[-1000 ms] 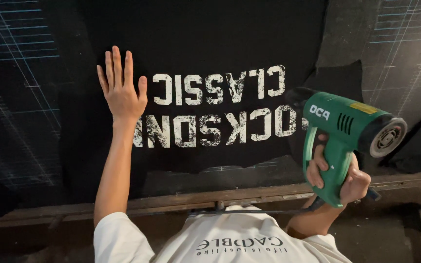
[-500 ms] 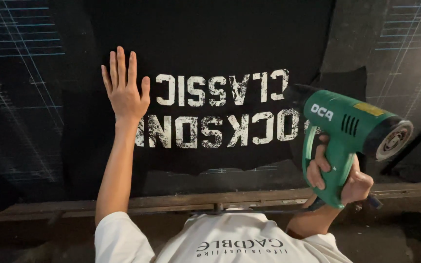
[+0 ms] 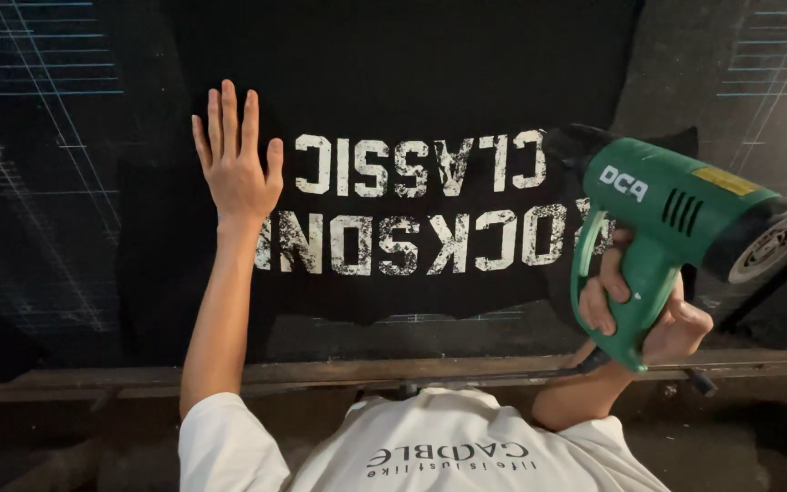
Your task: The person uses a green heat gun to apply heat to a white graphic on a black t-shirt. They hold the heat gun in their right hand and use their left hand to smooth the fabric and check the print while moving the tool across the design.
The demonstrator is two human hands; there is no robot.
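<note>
On the dark work table [image 3: 38, 273], left hand [image 3: 237, 169] lies flat with fingers spread, pinning the black printed fabric [image 3: 393, 82], right hand [image 3: 649, 314] wrapped round the green plastic heat gun [image 3: 676, 219] — I'd keep the nozzle moving over the white print.

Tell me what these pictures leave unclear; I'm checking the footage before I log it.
All in the head view:
- Heat gun: its nozzle tip is lost in shadow against the black fabric.
- The fabric's top is cut off by the frame edge.
- The left hand hides the fabric beneath it.
- Right hand: the green grip hides the palm.
</note>
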